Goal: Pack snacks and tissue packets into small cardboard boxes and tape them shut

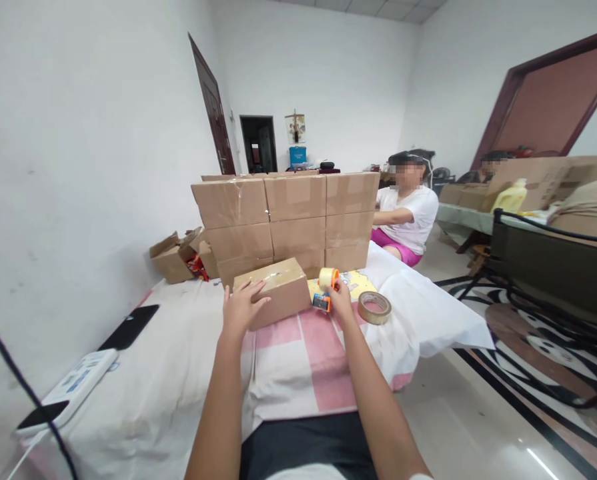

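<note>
- Cardboard box [281, 293] sits on our cloth [331, 363], just in front of stacked boxes [297, 200] walling off the far side.
- Our left hand [241, 307] is spread on top, not gripping; our right hand [341, 300] has hold of the tape dispenser [321, 303].
- Tape roll [375, 318] lies right beside that.
</note>
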A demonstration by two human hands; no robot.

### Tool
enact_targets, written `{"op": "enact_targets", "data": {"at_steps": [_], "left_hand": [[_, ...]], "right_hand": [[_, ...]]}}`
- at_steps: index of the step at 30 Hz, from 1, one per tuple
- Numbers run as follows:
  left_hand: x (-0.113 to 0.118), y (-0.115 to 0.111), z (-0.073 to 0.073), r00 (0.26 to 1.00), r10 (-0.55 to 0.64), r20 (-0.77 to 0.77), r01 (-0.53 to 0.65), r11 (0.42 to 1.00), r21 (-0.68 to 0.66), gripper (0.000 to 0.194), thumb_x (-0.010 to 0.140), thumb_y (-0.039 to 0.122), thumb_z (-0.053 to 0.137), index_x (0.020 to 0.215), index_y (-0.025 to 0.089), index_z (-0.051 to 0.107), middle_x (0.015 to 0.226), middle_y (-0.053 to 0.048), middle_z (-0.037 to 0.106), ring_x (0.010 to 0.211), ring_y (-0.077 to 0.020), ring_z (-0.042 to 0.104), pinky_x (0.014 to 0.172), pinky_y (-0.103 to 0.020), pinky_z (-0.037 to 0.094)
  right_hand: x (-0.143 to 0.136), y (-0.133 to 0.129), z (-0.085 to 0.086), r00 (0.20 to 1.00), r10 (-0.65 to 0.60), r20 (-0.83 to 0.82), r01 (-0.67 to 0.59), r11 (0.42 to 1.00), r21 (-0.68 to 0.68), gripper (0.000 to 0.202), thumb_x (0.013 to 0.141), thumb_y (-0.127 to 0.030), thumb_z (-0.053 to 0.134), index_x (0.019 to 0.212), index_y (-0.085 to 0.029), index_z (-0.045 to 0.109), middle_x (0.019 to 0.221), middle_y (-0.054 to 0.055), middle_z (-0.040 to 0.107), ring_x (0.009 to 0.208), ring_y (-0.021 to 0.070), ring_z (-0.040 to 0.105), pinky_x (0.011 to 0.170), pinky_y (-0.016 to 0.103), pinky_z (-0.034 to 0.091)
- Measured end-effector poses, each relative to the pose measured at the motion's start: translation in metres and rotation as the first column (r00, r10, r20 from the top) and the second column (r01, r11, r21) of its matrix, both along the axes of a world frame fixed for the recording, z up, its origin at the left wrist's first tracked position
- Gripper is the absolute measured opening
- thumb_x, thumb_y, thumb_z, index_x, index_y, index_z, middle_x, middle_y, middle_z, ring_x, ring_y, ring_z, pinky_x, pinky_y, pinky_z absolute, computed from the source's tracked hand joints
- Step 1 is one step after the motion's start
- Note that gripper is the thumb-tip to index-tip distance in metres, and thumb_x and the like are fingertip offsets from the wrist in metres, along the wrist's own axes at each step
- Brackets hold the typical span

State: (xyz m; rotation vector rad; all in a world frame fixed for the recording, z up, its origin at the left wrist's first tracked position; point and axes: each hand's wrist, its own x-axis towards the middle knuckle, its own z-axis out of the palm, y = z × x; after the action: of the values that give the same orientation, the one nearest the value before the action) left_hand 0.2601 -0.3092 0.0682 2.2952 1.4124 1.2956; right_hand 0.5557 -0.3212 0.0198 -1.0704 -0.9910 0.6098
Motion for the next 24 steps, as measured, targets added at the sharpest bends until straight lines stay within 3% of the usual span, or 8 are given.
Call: {"op": "enact_targets", "data": {"at_steps": [3, 6, 8, 10, 13, 17, 20, 24], "left_hand": [[-0.002, -0.012, 0.006, 0.999, 0.029, -0.03, -0.028, 0.999, 0.034, 0.033, 0.077, 0.042, 0.078, 0.109, 0.034, 0.076, 0.124, -0.007, 0.072, 0.132, -0.0403, 0.052, 0.119, -0.065, -0.008], [0.01, -0.027, 0.019, 0.999, 0.043, 0.002, -0.043, 0.99, 0.135, 0.037, 0.078, 0.047, 0.077, 0.111, 0.031, 0.075, 0.131, -0.009, 0.068, 0.137, -0.0398, 0.046, 0.121, -0.063, -0.005], [0.023, -0.039, 0.028, 0.997, -0.026, 0.07, 0.016, 0.99, 0.142, 0.045, 0.08, 0.047, 0.075, 0.121, 0.03, 0.071, 0.139, -0.009, 0.062, 0.139, -0.0377, 0.045, 0.123, -0.059, 0.007], [0.039, -0.051, 0.035, 0.975, -0.173, 0.14, 0.167, 0.984, 0.056, 0.053, 0.083, 0.048, 0.072, 0.133, 0.032, 0.064, 0.145, -0.007, 0.058, 0.138, -0.0362, 0.046, 0.121, -0.055, 0.022], [0.061, -0.069, 0.039, 0.902, -0.373, 0.218, 0.4, 0.912, -0.093, 0.063, 0.086, 0.05, 0.068, 0.145, 0.036, 0.05, 0.151, -0.004, 0.052, 0.14, -0.0358, 0.045, 0.117, -0.052, 0.033], [0.081, -0.081, 0.035, 0.75, -0.524, 0.404, 0.618, 0.773, -0.146, 0.075, 0.086, 0.048, 0.069, 0.153, 0.031, 0.039, 0.153, -0.01, 0.047, 0.132, -0.0347, 0.054, 0.11, -0.049, 0.043], [0.085, -0.081, 0.034, 0.645, -0.538, 0.543, 0.71, 0.684, -0.166, 0.086, 0.08, 0.052, 0.074, 0.154, 0.03, 0.036, 0.156, -0.013, 0.043, 0.125, -0.0351, 0.058, 0.1, -0.047, 0.052], [0.08, -0.08, 0.036, 0.591, -0.516, 0.62, 0.755, 0.624, -0.201, 0.084, 0.075, 0.05, 0.08, 0.148, 0.029, 0.045, 0.151, -0.014, 0.048, 0.123, -0.0357, 0.059, 0.096, -0.046, 0.055]], "right_hand": [[-0.012, -0.022, 0.011, 0.997, 0.033, -0.065, -0.028, 0.997, 0.078, 0.026, 0.073, -0.041, 0.064, 0.088, -0.02, 0.058, 0.084, 0.001, 0.066, 0.078, 0.0177, 0.06, 0.074, 0.031, 0.051], [-0.029, -0.048, 0.02, 0.989, 0.099, -0.113, -0.084, 0.988, 0.131, 0.028, 0.076, -0.043, 0.065, 0.092, -0.022, 0.058, 0.087, 0.002, 0.067, 0.077, 0.0188, 0.062, 0.072, 0.031, 0.051], [-0.04, -0.066, 0.026, 0.978, 0.161, -0.133, -0.139, 0.978, 0.158, 0.026, 0.077, -0.042, 0.067, 0.092, -0.022, 0.059, 0.085, 0.002, 0.067, 0.074, 0.0185, 0.061, 0.069, 0.03, 0.05], [-0.049, -0.083, 0.033, 0.964, 0.237, -0.118, -0.214, 0.96, 0.178, 0.023, 0.079, -0.042, 0.068, 0.09, -0.023, 0.06, 0.082, 0.001, 0.065, 0.07, 0.0176, 0.059, 0.065, 0.028, 0.047], [-0.055, -0.105, 0.046, 0.944, 0.329, -0.037, -0.317, 0.929, 0.19, 0.02, 0.082, -0.04, 0.069, 0.091, -0.023, 0.062, 0.081, 0.0, 0.064, 0.071, 0.0169, 0.058, 0.065, 0.027, 0.045], [-0.052, -0.127, 0.059, 0.929, 0.369, 0.032, -0.368, 0.908, 0.2, 0.018, 0.087, -0.038, 0.066, 0.098, -0.024, 0.065, 0.09, 0.001, 0.064, 0.081, 0.0185, 0.059, 0.073, 0.028, 0.047], [-0.05, -0.135, 0.059, 0.93, 0.361, 0.074, -0.369, 0.915, 0.166, 0.019, 0.087, -0.039, 0.065, 0.1, -0.025, 0.066, 0.094, 0.003, 0.064, 0.088, 0.0213, 0.06, 0.079, 0.031, 0.049], [-0.054, -0.14, 0.057, 0.924, 0.377, 0.07, -0.383, 0.91, 0.156, 0.022, 0.088, -0.039, 0.063, 0.106, -0.027, 0.067, 0.103, 0.004, 0.065, 0.098, 0.0239, 0.06, 0.088, 0.034, 0.05]]}}
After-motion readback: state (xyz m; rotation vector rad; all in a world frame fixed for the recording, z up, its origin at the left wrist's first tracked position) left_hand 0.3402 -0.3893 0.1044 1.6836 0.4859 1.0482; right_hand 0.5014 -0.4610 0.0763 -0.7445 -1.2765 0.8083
